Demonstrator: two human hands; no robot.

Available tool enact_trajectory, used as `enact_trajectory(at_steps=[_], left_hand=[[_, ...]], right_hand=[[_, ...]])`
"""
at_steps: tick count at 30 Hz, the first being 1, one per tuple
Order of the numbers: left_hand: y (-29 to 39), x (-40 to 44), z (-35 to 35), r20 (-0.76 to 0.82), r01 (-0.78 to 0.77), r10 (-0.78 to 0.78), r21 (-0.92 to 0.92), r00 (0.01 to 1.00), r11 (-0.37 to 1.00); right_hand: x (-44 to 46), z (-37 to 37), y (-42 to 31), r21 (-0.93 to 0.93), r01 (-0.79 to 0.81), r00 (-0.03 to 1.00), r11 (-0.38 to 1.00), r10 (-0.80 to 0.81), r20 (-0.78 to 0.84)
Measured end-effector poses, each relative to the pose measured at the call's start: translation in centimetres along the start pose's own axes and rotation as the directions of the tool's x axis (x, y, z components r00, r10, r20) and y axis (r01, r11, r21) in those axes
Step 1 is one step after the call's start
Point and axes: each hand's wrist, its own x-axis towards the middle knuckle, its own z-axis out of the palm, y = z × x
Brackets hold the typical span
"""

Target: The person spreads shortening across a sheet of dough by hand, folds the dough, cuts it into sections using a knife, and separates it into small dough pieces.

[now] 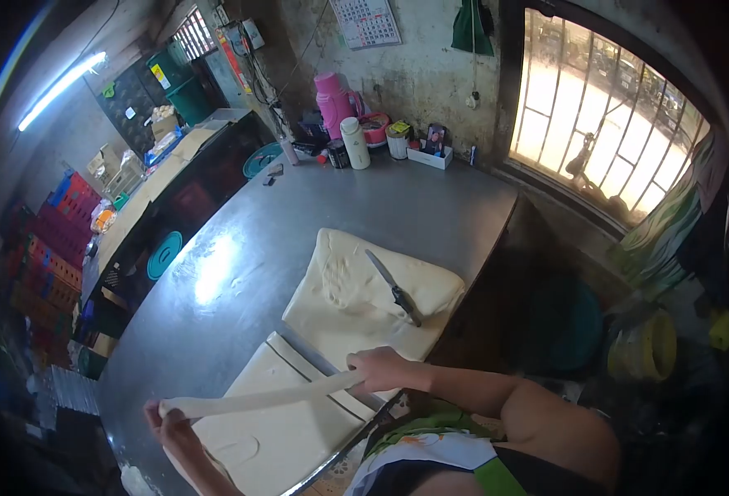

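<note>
A long strip of dough is stretched between my hands above the metal table. My left hand is closed on its left end, and my right hand grips the other end. Under the strip lies a flat dough sheet, with a narrow cut piece along its far edge, parted by a dark gap. Beyond it rests a larger, thicker dough slab with a wrinkled top. A knife with a dark handle lies on that slab, apart from both hands.
The metal table carries a pink thermos, a white bottle, a can and a small white box at its far edge. A barred window is on the right. Stacked crates stand at left.
</note>
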Motion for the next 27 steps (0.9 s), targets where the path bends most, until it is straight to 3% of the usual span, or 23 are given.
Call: enact_trajectory(at_steps=[1,2,3,4,5,7,8,10,13,14,16,17,19,20,22,23,24,26,27], left_hand=[[-2.4,1.1,-1.1,-0.058,0.082,-0.082,0.006,0.995,0.997],[-7.0,2.6,-4.8,-0.060,0.050,-0.040,0.163,0.997,0.985],[-10.6,3.0,-7.4,-0.055,0.017,0.000,0.316,0.999,0.948],[-14.4,2.6,-10.0,0.154,-0.246,0.196,0.716,0.968,0.653],[-16.3,1.9,-10.5,0.418,-0.466,0.259,0.871,0.871,0.159],[-18.6,-0.3,-9.3,0.337,-0.351,0.117,0.807,0.934,0.476],[-17.9,-1.5,-7.4,0.341,-0.350,0.109,0.803,0.934,0.483],[-16.4,-2.6,-3.1,0.195,0.086,-0.240,0.578,0.951,0.811],[-15.2,-1.4,1.0,0.510,-0.235,-0.134,0.594,0.850,0.770],[-14.0,-1.1,3.0,0.615,-0.345,-0.079,0.539,0.785,0.769],[-10.8,-0.8,7.1,0.774,-0.472,-0.048,0.433,0.631,0.768],[-10.2,-0.8,8.6,0.774,-0.467,-0.055,0.435,0.631,0.770],[-9.5,-0.4,10.7,0.815,-0.274,-0.127,0.331,0.566,0.903],[-10.1,-0.2,10.5,0.816,-0.278,-0.124,0.330,0.564,0.902],[-12.9,0.1,9.7,0.798,-0.309,-0.112,0.353,0.593,0.883],[-13.7,0.2,9.3,0.788,-0.326,-0.102,0.364,0.608,0.872],[-14.0,0.1,8.9,0.789,-0.332,-0.095,0.360,0.606,0.872],[-14.5,-0.6,7.8,0.840,-0.669,0.128,0.316,0.526,0.673],[-14.7,-0.7,7.4,0.863,-0.797,0.217,0.288,0.456,0.530]], right_hand=[[0.6,0.7,1.3,-0.237,0.010,1.000,0.971,-0.012,-0.004],[1.0,1.5,2.7,-0.460,0.014,1.000,0.888,-0.018,-0.005],[0.7,2.5,4.5,-0.464,0.006,1.000,0.886,-0.013,-0.013],[-0.1,3.1,6.5,-0.480,0.011,0.991,0.877,-0.075,-0.115],[-0.4,3.5,8.2,-0.498,0.013,0.967,0.867,-0.137,-0.213],[0.4,3.8,10.0,-0.471,-0.077,0.955,0.879,-0.071,-0.288],[0.5,4.4,10.5,-0.432,-0.154,0.938,0.889,-0.006,-0.346],[0.7,5.0,11.0,-0.399,-0.233,0.915,0.887,0.061,-0.399],[2.9,2.0,9.3,-0.310,-0.071,0.993,0.948,0.038,-0.112],[3.6,1.2,7.2,-0.220,0.028,0.988,0.975,-0.061,-0.144],[3.6,-2.1,-4.3,-0.031,0.171,0.974,0.985,-0.174,-0.147],[3.7,-3.1,-8.9,0.068,0.211,0.972,0.975,-0.202,-0.122],[5.3,-2.3,-12.8,0.154,0.421,0.870,0.894,-0.351,-0.346],[7.0,-1.3,-13.9,0.152,0.424,0.868,0.893,-0.352,-0.350],[9.4,1.7,-15.4,0.031,0.737,0.472,0.675,-0.482,-0.738],[9.6,2.3,-15.6,0.026,0.739,0.468,0.673,-0.484,-0.740],[9.6,2.7,-15.6,0.157,0.693,0.610,0.703,-0.457,-0.647],[9.9,2.9,-15.8,0.394,0.528,0.837,0.753,-0.382,-0.391],[10.4,2.7,-16.0,0.399,0.526,0.838,0.751,-0.379,-0.392]])
